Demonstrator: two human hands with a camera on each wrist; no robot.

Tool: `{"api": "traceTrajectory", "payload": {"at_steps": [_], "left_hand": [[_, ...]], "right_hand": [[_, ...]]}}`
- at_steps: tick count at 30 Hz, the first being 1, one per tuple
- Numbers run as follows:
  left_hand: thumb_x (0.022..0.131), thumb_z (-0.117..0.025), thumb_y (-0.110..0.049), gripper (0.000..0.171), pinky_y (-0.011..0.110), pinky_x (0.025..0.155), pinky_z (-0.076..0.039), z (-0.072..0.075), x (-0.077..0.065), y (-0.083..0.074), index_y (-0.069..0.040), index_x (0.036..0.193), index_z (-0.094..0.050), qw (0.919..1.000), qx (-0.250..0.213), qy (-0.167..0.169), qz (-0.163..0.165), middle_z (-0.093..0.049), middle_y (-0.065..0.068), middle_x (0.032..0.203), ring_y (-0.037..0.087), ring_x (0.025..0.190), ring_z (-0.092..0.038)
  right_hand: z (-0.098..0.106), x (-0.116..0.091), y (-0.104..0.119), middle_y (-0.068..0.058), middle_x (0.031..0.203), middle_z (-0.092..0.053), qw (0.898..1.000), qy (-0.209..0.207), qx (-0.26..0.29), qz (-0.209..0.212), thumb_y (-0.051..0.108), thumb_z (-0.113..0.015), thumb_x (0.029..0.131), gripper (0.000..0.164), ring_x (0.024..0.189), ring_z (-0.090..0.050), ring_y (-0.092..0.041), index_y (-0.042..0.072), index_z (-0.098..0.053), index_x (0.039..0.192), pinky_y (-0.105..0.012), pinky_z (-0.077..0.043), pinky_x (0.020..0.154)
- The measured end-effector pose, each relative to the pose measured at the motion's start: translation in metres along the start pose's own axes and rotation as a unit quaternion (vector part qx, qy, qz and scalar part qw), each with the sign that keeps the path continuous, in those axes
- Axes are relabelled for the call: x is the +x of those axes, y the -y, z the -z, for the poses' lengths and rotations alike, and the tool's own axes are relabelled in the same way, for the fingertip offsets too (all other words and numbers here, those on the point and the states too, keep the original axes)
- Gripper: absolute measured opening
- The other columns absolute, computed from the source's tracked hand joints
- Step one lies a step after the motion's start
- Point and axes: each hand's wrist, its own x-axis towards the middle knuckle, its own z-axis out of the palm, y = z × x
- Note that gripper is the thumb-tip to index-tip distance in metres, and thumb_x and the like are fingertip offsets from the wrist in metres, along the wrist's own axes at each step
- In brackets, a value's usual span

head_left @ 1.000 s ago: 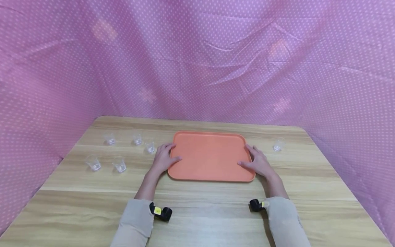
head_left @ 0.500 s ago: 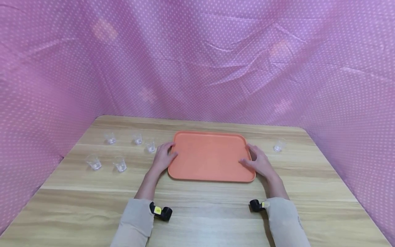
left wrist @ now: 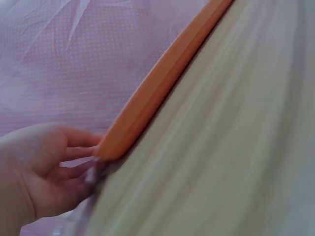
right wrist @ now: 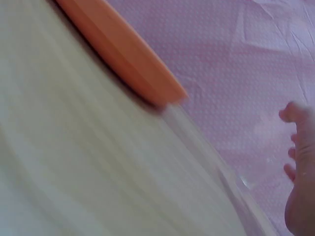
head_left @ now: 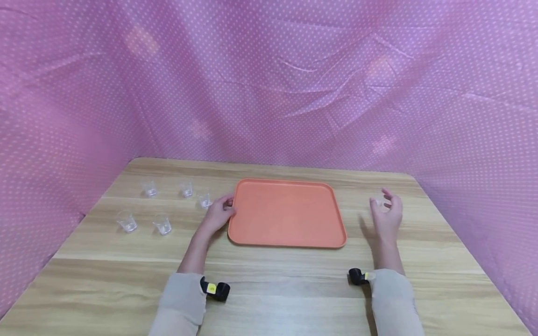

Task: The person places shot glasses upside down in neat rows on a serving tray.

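An orange tray (head_left: 287,214) lies flat on the wooden table. At its left edge is my left hand (head_left: 217,214), fingers loosely bent and fingertips right by the rim. The left wrist view shows this hand (left wrist: 42,167) beside the tray corner (left wrist: 118,140). My right hand (head_left: 387,217) is off to the right of the tray, thumb and fingers spread apart over a small clear cup (head_left: 379,204) that they partly hide. In the right wrist view the hand (right wrist: 302,157) appears at the right border, the faint cup (right wrist: 246,181) to its left.
Several small clear cups stand left of the tray; the nearest cup (head_left: 204,200) is close to my left hand, and another cup (head_left: 163,225) is nearer the front. A pink dotted curtain (head_left: 269,93) surrounds the table (head_left: 273,289) at the back and sides.
My right hand has left the tray's right edge and moved right to the lone cup. The left hand has drawn back slightly to the left, its thumb no longer over the tray.
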Motion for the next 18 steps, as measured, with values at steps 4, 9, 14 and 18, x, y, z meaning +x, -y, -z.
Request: {"api": "traceTrajectory", "payload": {"at_steps": [4, 9, 14, 18], "left_hand": [[0.081, -0.055, 0.007, 0.054, 0.036, 0.082, -0.049, 0.011, -0.007, -0.004, 0.015, 0.131, -0.035, 0.9944, -0.069, 0.073, 0.031, -0.049, 0.031, 0.118, 0.038, 0.103, -0.053], [0.082, -0.053, 0.012, 0.056, 0.036, 0.079, -0.051, 0.021, -0.01, -0.001, 0.016, 0.133, -0.03, 0.9811, -0.136, 0.133, 0.035, -0.043, 0.034, 0.121, 0.034, 0.097, -0.055], [0.084, -0.051, 0.014, 0.056, 0.035, 0.073, -0.053, 0.024, -0.011, 0.001, 0.015, 0.135, -0.026, 0.9744, -0.16, 0.152, 0.046, -0.04, 0.034, 0.122, 0.025, 0.088, -0.058], [0.085, -0.05, 0.014, 0.056, 0.036, 0.072, -0.053, 0.025, -0.011, 0.003, 0.013, 0.136, -0.026, 0.9706, -0.175, 0.155, 0.058, -0.039, 0.033, 0.124, 0.026, 0.09, -0.058]], "right_hand": [[0.012, 0.006, -0.004, -0.01, 0.129, -0.041, 0.996, -0.017, 0.022, -0.079, 0.015, -0.066, 0.084, 0.053, 0.113, -0.039, -0.028, 0.009, -0.044, 0.132, -0.035, -0.036, 0.092], [0.017, 0.014, -0.007, -0.01, 0.139, -0.033, 0.983, 0.004, 0.071, -0.167, 0.011, -0.065, 0.084, 0.064, 0.123, -0.034, -0.023, 0.009, -0.031, 0.139, -0.03, -0.032, 0.099], [0.017, 0.022, -0.017, -0.012, 0.139, -0.035, 0.98, 0.038, 0.06, -0.186, 0.01, -0.064, 0.085, 0.067, 0.125, -0.035, -0.024, 0.006, -0.027, 0.141, -0.028, -0.031, 0.101], [0.018, 0.024, -0.025, -0.015, 0.141, -0.034, 0.98, 0.1, -0.006, -0.17, 0.015, -0.062, 0.087, 0.07, 0.125, -0.036, -0.028, 0.007, -0.022, 0.144, -0.033, -0.032, 0.101]]}}
